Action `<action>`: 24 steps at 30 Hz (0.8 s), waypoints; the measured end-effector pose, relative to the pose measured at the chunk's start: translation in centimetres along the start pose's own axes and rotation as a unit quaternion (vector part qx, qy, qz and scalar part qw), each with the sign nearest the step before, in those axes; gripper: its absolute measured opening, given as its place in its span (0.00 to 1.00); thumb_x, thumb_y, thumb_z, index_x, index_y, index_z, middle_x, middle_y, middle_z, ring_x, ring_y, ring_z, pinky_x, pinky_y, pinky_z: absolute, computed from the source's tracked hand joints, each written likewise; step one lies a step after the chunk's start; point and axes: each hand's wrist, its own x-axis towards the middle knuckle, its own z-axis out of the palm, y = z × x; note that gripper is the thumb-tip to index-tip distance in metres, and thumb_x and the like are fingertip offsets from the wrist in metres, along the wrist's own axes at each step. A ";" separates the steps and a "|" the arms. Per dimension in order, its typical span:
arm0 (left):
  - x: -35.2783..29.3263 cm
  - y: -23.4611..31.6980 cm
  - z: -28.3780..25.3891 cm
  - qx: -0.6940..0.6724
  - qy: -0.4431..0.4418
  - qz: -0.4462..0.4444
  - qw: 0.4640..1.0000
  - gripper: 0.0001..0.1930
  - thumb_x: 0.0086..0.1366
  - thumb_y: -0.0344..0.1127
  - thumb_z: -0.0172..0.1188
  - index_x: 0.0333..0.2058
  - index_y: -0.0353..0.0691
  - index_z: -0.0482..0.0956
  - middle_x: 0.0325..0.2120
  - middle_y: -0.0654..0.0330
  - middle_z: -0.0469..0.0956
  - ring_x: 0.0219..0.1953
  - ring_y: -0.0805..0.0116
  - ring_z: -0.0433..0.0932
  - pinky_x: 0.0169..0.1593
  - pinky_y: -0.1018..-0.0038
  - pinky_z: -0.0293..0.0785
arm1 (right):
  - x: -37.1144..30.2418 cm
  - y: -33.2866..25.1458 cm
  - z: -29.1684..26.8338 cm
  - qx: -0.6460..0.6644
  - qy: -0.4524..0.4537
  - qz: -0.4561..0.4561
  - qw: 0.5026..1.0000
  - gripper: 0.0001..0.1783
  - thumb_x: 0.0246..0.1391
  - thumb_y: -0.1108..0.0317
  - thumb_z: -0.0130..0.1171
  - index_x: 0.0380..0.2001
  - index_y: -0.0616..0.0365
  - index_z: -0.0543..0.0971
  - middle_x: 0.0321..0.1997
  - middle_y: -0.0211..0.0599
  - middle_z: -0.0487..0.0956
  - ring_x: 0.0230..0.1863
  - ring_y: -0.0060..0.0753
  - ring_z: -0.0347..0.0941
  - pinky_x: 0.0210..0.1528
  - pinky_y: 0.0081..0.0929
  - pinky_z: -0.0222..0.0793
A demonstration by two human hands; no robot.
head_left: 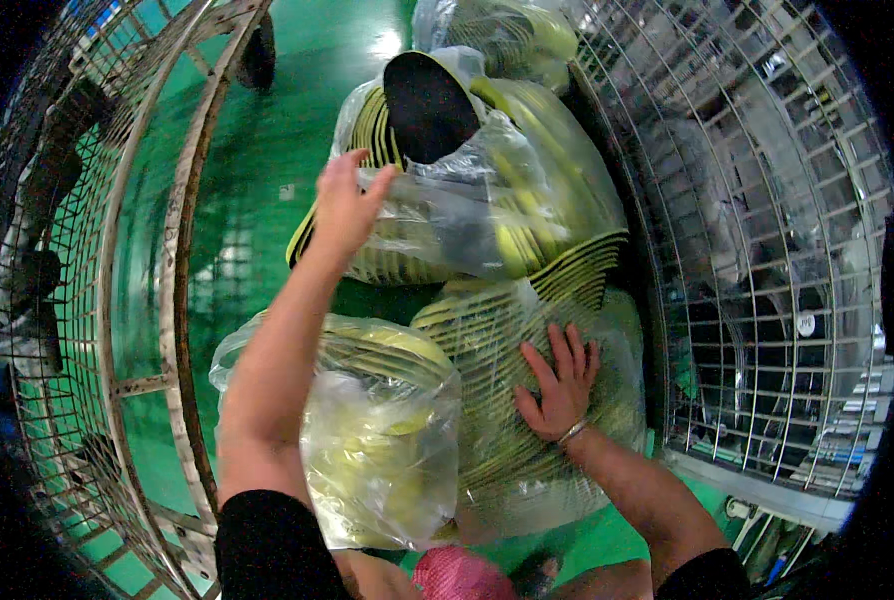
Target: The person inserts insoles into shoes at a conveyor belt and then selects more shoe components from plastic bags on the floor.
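Bag contents [507, 360] blurred behind plastic

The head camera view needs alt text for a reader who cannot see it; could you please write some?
A person's left hand grips the plastic of an upper clear bag of stacked yellow and black flat pieces, while the right hand rests flat on a lower bag. A third bag sits nearest, with wire cages either side on a green floor.

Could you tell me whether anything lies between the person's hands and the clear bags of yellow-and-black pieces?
Nothing visible does. The left hand already grips the plastic of the upper bag, and the right hand lies flat on the lower bag. A third bag sits under the left forearm, not in the way.
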 end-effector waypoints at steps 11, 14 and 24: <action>-14.6 8.4 -14.1 -0.136 -0.306 -0.113 0.935 0.32 0.48 0.47 0.58 0.49 0.36 0.60 0.47 0.51 0.62 0.51 0.60 0.59 0.51 0.68 0.55 | -0.1 -0.2 -0.5 0.023 0.016 0.012 1.000 0.27 0.39 0.52 0.50 0.48 0.40 0.65 0.59 0.36 0.52 0.61 0.43 0.41 0.56 0.53 0.31; -16.9 8.8 -14.7 -0.021 -0.279 -0.011 0.960 0.39 0.44 0.52 0.60 0.51 0.37 0.56 0.50 0.48 0.57 0.54 0.54 0.54 0.54 0.66 0.51 | 0.0 -0.3 -0.2 0.017 0.025 0.015 0.999 0.27 0.40 0.50 0.48 0.48 0.39 0.64 0.59 0.34 0.52 0.61 0.40 0.39 0.57 0.53 0.30; -23.1 10.0 -17.9 0.105 -0.405 -0.075 0.905 0.54 0.29 0.40 0.69 0.54 0.35 0.44 0.55 0.46 0.43 0.57 0.50 0.45 0.57 0.64 0.45 | -2.6 0.4 -1.4 -0.019 0.052 0.008 0.998 0.27 0.42 0.52 0.49 0.49 0.39 0.64 0.59 0.32 0.51 0.61 0.39 0.39 0.57 0.51 0.33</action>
